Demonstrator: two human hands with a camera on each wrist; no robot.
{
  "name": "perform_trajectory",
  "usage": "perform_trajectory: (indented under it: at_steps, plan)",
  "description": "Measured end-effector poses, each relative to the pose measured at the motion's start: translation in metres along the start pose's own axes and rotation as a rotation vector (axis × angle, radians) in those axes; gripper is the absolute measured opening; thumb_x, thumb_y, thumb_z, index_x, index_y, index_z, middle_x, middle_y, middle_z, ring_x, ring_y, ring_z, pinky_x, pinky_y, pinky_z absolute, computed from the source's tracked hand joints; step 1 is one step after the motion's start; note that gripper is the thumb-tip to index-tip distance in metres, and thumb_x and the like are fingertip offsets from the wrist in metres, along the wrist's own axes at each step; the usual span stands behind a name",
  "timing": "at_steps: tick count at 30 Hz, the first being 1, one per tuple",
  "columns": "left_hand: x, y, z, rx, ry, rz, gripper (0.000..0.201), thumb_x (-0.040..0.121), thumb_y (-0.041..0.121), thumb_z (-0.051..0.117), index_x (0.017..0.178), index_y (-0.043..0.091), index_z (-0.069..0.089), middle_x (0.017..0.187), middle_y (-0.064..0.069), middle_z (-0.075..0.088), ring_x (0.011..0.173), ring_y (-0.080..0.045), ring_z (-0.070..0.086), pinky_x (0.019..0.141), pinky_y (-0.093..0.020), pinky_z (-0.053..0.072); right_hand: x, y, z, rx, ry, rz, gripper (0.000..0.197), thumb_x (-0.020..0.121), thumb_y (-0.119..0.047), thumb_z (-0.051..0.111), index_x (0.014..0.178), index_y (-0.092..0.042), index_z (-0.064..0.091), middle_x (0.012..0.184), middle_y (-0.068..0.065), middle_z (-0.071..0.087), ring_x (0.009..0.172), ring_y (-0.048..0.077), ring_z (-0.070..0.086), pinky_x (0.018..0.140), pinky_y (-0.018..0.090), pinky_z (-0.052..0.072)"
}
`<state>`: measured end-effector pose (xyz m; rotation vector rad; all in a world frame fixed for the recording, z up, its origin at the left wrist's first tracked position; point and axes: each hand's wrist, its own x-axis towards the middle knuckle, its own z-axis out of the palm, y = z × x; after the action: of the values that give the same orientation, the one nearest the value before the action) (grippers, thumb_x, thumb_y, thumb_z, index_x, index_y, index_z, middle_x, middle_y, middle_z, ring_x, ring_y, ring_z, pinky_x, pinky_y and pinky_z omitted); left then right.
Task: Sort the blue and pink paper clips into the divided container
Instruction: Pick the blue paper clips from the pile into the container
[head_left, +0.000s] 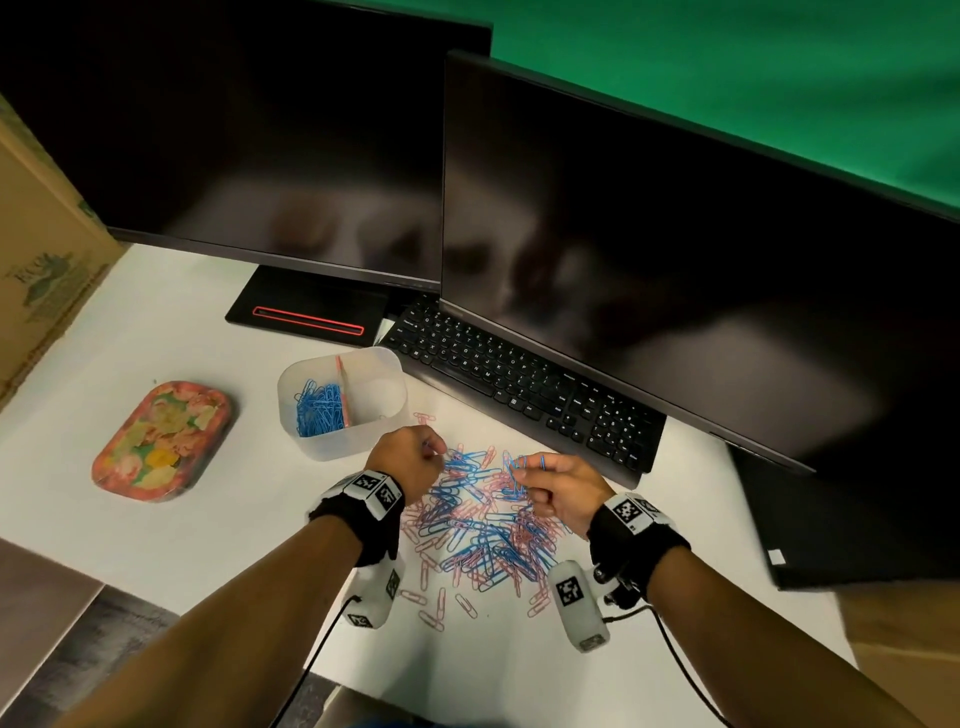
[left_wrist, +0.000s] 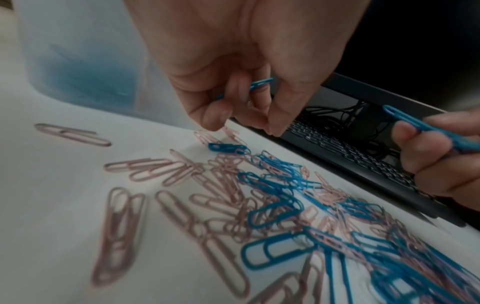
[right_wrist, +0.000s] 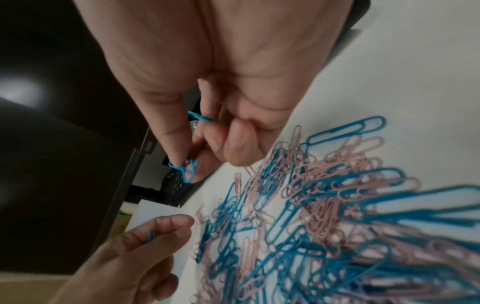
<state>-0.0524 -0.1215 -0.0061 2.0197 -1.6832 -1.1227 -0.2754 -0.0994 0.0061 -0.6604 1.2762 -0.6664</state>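
A mixed pile of blue and pink paper clips lies on the white desk between my hands. The translucent divided container stands just beyond my left hand; its left compartment holds several blue clips, its right one looks bare. My left hand hovers over the pile's far left edge, fingers curled round a blue clip. My right hand is raised over the pile's right side and pinches blue clips between thumb and fingers.
A black keyboard runs close behind the pile under two dark monitors. A flowery tin sits left of the container. A cardboard box stands at the far left. The desk edge is near my forearms.
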Motion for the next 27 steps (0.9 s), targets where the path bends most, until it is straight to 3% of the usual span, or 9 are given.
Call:
perform_trajectory:
  at_steps: [3, 9, 11, 15, 18, 21, 23, 25, 27]
  plan:
    - [0.006, 0.001, -0.001, 0.013, 0.006, 0.007, 0.011, 0.082, 0.014, 0.064, 0.083, 0.025, 0.066, 0.081, 0.004, 0.064, 0.086, -0.019, 0.063, 0.078, -0.021, 0.047, -0.003, 0.0, 0.002, 0.16, -0.018, 0.018, 0.021, 0.086, 0.011, 0.054, 0.104, 0.004, 0.064, 0.059, 0.005, 0.06, 0.047, 0.011, 0.043, 0.043, 0.021, 0.031]
    - [0.014, 0.004, 0.0, 0.24, -0.084, 0.082, 0.018, 0.084, 0.016, 0.062, 0.1, 0.024, 0.068, 0.098, 0.001, 0.066, 0.086, -0.015, 0.057, 0.079, -0.024, 0.048, -0.001, 0.001, 0.004, 0.291, -0.059, 0.115, 0.02, 0.086, 0.0, 0.036, 0.087, -0.011, 0.053, 0.07, 0.006, 0.051, 0.061, 0.02, 0.049, 0.051, 0.029, 0.034]
    - [0.014, 0.008, 0.003, 0.346, -0.119, 0.125, 0.02, 0.085, 0.021, 0.06, 0.103, 0.025, 0.068, 0.107, 0.0, 0.065, 0.093, -0.019, 0.06, 0.082, -0.028, 0.049, 0.002, 0.0, 0.006, 0.225, -0.035, 0.139, 0.015, 0.088, -0.005, 0.04, 0.083, -0.013, 0.051, 0.068, 0.005, 0.049, 0.058, 0.02, 0.047, 0.051, 0.028, 0.032]
    - [0.012, 0.007, 0.008, 0.461, -0.138, 0.158, 0.018, 0.087, 0.023, 0.057, 0.102, 0.026, 0.067, 0.113, -0.003, 0.061, 0.102, -0.023, 0.061, 0.083, -0.03, 0.048, 0.009, -0.006, 0.016, -0.445, 0.123, -0.032, 0.008, 0.09, -0.013, 0.06, 0.082, -0.015, 0.059, 0.07, -0.001, 0.058, 0.061, 0.018, 0.051, 0.048, 0.022, 0.036]
    - [0.009, 0.003, 0.007, 0.452, -0.141, 0.147, 0.012, 0.085, 0.021, 0.056, 0.094, 0.024, 0.064, 0.108, -0.002, 0.062, 0.097, -0.022, 0.06, 0.081, -0.03, 0.049, 0.02, -0.013, 0.027, -0.912, 0.182, -0.169, 0.004, 0.087, -0.02, 0.061, 0.088, -0.022, 0.065, 0.092, 0.001, 0.07, 0.077, 0.019, 0.063, 0.065, 0.023, 0.048]
    - [0.005, -0.001, 0.003, 0.394, -0.139, 0.137, 0.009, 0.082, 0.02, 0.057, 0.085, 0.025, 0.063, 0.099, 0.0, 0.067, 0.092, -0.022, 0.062, 0.079, -0.03, 0.051, 0.033, -0.024, 0.042, -1.209, 0.143, -0.184, 0.017, 0.088, -0.028, 0.057, 0.104, -0.031, 0.062, 0.09, 0.003, 0.068, 0.081, 0.024, 0.067, 0.072, 0.028, 0.055]
    - [-0.001, -0.003, -0.001, 0.356, -0.132, 0.12, 0.009, 0.081, 0.019, 0.057, 0.081, 0.026, 0.063, 0.093, 0.001, 0.069, 0.088, -0.021, 0.063, 0.077, -0.028, 0.052, 0.041, -0.028, 0.052, -1.356, 0.103, -0.188, 0.028, 0.089, -0.032, 0.058, 0.117, -0.034, 0.059, 0.103, 0.005, 0.068, 0.094, 0.026, 0.066, 0.079, 0.028, 0.052]
    - [-0.006, -0.008, -0.005, 0.276, -0.107, 0.105, 0.011, 0.08, 0.017, 0.059, 0.079, 0.027, 0.063, 0.088, 0.001, 0.07, 0.085, -0.021, 0.064, 0.075, -0.026, 0.052, 0.049, -0.028, 0.06, -1.46, 0.075, -0.162, 0.035, 0.09, -0.033, 0.059, 0.124, -0.031, 0.056, 0.121, 0.005, 0.064, 0.108, 0.028, 0.062, 0.087, 0.029, 0.049]
    - [-0.01, -0.011, -0.008, 0.152, -0.067, 0.092, 0.015, 0.08, 0.012, 0.06, 0.083, 0.025, 0.066, 0.085, 0.002, 0.069, 0.082, -0.019, 0.064, 0.073, -0.023, 0.051, 0.054, -0.023, 0.064, -1.559, 0.068, -0.155, 0.032, 0.092, -0.028, 0.056, 0.123, -0.025, 0.058, 0.124, 0.007, 0.063, 0.111, 0.029, 0.061, 0.089, 0.031, 0.049]
